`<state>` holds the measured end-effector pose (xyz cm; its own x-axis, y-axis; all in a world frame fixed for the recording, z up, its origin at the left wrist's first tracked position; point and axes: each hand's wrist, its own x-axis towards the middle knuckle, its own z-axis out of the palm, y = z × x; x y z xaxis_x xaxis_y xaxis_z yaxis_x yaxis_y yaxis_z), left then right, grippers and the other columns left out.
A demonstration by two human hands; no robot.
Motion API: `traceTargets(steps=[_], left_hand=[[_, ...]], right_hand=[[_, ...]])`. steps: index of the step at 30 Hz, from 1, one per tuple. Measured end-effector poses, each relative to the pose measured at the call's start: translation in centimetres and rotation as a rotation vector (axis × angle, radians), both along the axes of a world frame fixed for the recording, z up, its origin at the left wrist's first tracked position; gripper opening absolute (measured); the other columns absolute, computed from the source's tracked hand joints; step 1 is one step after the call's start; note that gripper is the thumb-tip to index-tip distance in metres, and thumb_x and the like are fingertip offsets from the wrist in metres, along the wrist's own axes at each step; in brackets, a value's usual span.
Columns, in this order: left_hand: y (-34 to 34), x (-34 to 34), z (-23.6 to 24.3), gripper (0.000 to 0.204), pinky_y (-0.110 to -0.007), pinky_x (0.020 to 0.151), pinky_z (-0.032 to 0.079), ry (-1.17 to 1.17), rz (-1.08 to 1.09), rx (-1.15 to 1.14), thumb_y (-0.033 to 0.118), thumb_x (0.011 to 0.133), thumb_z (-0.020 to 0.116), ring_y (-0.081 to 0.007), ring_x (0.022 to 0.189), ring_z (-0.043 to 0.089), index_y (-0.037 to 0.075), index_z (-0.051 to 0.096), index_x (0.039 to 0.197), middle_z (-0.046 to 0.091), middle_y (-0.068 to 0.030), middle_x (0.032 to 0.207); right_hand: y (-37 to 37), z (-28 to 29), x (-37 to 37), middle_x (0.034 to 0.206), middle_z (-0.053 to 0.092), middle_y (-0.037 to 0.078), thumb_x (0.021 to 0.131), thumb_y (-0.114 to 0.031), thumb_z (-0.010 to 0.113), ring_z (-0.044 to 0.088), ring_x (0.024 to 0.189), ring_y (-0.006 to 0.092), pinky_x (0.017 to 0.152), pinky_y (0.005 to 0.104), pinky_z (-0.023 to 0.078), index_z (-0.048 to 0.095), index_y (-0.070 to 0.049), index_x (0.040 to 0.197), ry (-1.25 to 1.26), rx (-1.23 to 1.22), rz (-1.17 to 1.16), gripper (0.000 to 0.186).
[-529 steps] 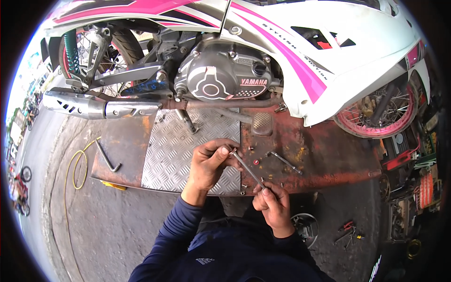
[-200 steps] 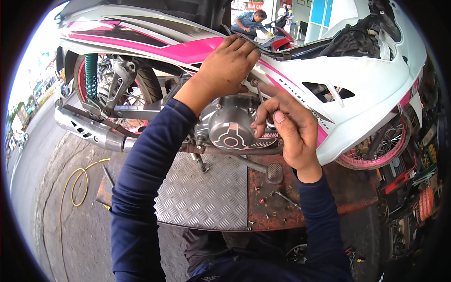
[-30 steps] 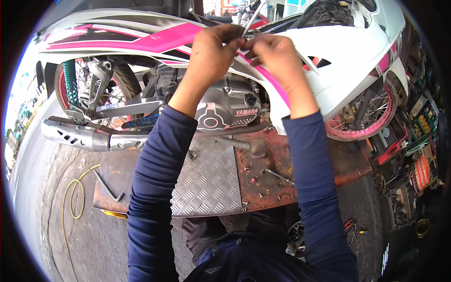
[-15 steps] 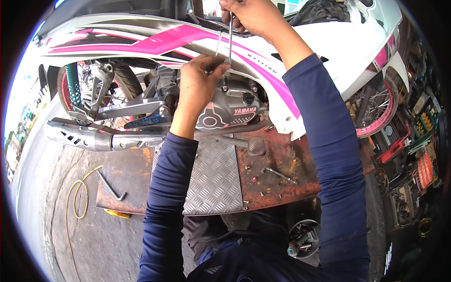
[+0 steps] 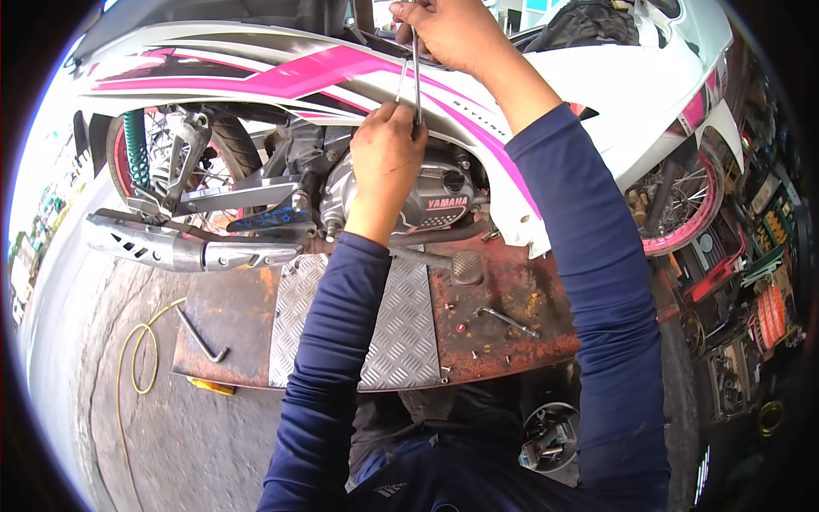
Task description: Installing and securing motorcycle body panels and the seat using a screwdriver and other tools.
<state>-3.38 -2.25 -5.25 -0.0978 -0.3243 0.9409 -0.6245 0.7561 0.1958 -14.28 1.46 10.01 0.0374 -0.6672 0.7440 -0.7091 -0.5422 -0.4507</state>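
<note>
A white motorbike point(image 5: 614, 102) with pink and black stripes stands side-on across the upper view. My right hand point(image 5: 439, 30), high at its side panel, is closed on the upper end of a long thin metal tool point(image 5: 416, 72) held upright. My left hand point(image 5: 388, 149), lower down above the engine cover point(image 5: 444, 200), is closed around the tool's lower end; its fingertips are partly hidden. A shorter pale bar point(image 5: 401, 78) shows just left of the tool; I cannot tell what it is.
The bike stands over a rusty platform point(image 5: 222, 316) with a tread plate point(image 5: 399, 341), a wrench point(image 5: 508, 322), a bent bar point(image 5: 200, 333) and several small bolts. A metal bowl point(image 5: 550, 435) sits below, a yellow hose point(image 5: 136, 358) lies left, tools point(image 5: 768, 307) crowd the right.
Since a second ago my right hand has risen along the tool and my left hand has dropped to its lower end. In the last half second both have shifted slightly.
</note>
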Motion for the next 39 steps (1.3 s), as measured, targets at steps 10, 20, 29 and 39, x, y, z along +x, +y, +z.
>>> traceTargets(steps=[10,20,29,39], left_hand=[[0.7,-1.0,0.3,0.018,-0.045,0.070,0.048,0.158,-0.032,0.198,0.015,0.076,0.071,-0.0366,0.080,0.061,0.001,0.059,0.076,0.062,-0.0145,0.079],[-0.2,-1.2,-0.8,0.018,-0.044,0.064,0.046,0.172,-0.057,-0.007,0.012,0.078,0.070,-0.0375,0.070,0.061,0.000,0.058,0.076,0.061,-0.0162,0.075],[0.2,-1.0,-0.9,0.011,-0.044,0.070,0.048,0.127,-0.014,0.029,0.010,0.076,0.067,-0.0351,0.079,0.061,0.002,0.060,0.080,0.062,-0.0131,0.082],[0.1,-0.5,-1.0,0.018,-0.036,0.070,0.052,0.269,-0.184,0.087,0.010,0.074,0.076,-0.0289,0.075,0.069,-0.002,0.066,0.083,0.069,-0.0155,0.081]], right_hand=[[-3.9,0.7,1.7,0.069,0.068,0.015,0.091,-0.016,0.058,0.067,0.066,0.0275,0.063,0.0392,0.051,0.065,0.002,0.081,0.136,-0.117,0.178,0.022],[0.4,-4.5,-6.1,0.078,0.069,0.008,0.093,-0.017,0.059,0.060,0.058,0.0109,0.049,0.0246,0.047,0.062,0.003,0.096,-0.337,-0.090,0.062,0.021],[3.0,-6.1,-8.0,0.078,0.070,0.011,0.082,-0.010,0.072,0.068,0.062,0.0146,0.059,0.0270,0.055,0.067,0.002,0.092,-0.271,-0.069,0.054,0.016],[-0.2,0.2,-0.3,0.080,0.068,0.018,0.077,-0.005,0.066,0.067,0.076,0.0312,0.070,0.0388,0.052,0.068,0.000,0.089,0.235,-0.320,-0.093,0.013]])
